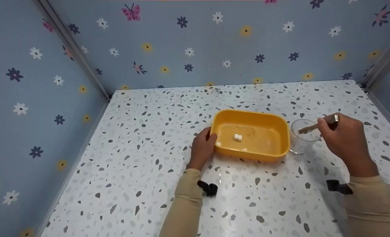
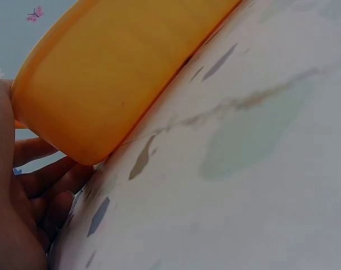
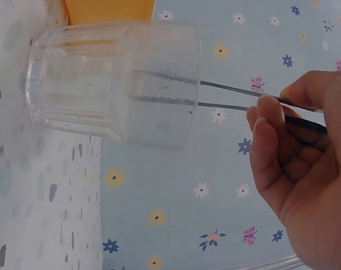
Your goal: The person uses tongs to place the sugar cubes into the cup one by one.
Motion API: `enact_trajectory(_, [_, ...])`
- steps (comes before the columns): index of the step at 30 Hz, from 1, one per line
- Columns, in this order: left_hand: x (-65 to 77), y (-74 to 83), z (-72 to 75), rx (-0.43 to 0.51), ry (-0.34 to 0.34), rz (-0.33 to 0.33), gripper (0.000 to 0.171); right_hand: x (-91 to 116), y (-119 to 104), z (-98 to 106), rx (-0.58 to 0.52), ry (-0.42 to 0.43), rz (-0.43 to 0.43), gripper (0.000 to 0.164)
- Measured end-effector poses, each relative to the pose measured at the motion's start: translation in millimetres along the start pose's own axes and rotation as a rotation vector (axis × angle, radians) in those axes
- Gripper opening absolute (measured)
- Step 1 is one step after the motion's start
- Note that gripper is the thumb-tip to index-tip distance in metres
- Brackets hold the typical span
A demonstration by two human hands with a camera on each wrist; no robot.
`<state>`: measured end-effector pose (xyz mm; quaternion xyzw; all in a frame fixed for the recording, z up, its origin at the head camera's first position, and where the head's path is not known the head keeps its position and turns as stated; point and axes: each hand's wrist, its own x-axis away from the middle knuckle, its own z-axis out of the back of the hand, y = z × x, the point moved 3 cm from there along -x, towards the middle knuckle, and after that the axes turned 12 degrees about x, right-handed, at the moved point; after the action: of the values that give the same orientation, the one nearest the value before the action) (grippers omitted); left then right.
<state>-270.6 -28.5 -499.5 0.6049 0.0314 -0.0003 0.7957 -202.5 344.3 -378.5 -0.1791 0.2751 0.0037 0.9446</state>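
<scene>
My left hand (image 1: 203,148) grips the left end of a yellow plastic tub (image 1: 254,155), thumb over the rim and fingers outside against its wall. Inside the tub lie a pair of small white cubes (image 1: 237,137) and several white bits. To the tub's right stands a clear cup (image 1: 304,140), upright on the table. My right hand (image 1: 346,138) pinches metal tongs (image 1: 308,128) between thumb and fingers. In the right wrist view the serrated tips reach down inside the cup, a little apart, with nothing visible between them.
The table (image 1: 149,148) has a white speckled top. Blue flowered panels (image 1: 214,42) stand behind it and at both sides. A dark wrist mount (image 1: 208,188) sits at my left cuff, another (image 1: 339,187) at the right.
</scene>
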Motion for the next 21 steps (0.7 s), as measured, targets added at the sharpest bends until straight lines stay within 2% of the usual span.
enact_trajectory(9, [-0.4, -0.9, -0.5, 0.014, 0.006, -0.001, 0.043, -1.3, 4.0, -0.5, 0.061, 0.006, 0.005, 0.022])
enact_trajectory(15, [0.4, -0.6, -0.8, 0.017, 0.01, 0.003, 0.043, -1.8, 4.1, -0.8, 0.065, -0.016, -0.003, 0.022])
enact_trajectory(21, [0.2, -0.1, -0.8, 0.007, 0.007, 0.01, 0.045, -1.2, 2.6, -0.3, 0.059, 0.011, -0.014, 0.022])
